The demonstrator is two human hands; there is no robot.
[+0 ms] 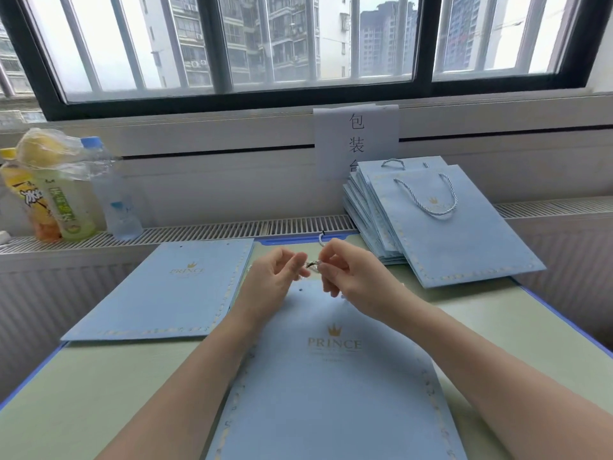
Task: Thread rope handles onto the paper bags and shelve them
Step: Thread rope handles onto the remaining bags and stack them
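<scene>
- Pale-blue paper bag (331, 376), printed PRINCE under a gold crown, lies flat on the green desk (99, 393) at 6 o'clock, directly beneath your forearms, one punched hole showing near its top edge.
- Your left hand (272, 277) and right hand (345, 273) meet just above that bag's top edge; the curled fingers of both pinch a short run of twisted rope handle (313, 264) between them.
- One end of the rope rises behind your right fingers toward 12 o'clock, capped with a dark tip.
- At 10 o'clock, a stack of flat bags (166, 293) with no handles rests on the desk's far-left part, well apart from your hands.
- At 2 o'clock, a pile of finished bags (447, 240) with a rope loop lying on the top one sits half on the desk, half on the vent ledge.
- Drink bottles (66, 200) stand on the ledge at 10 o'clock, below the barred window (298, 44); a paper sign (356, 137) hangs at 1 o'clock.
</scene>
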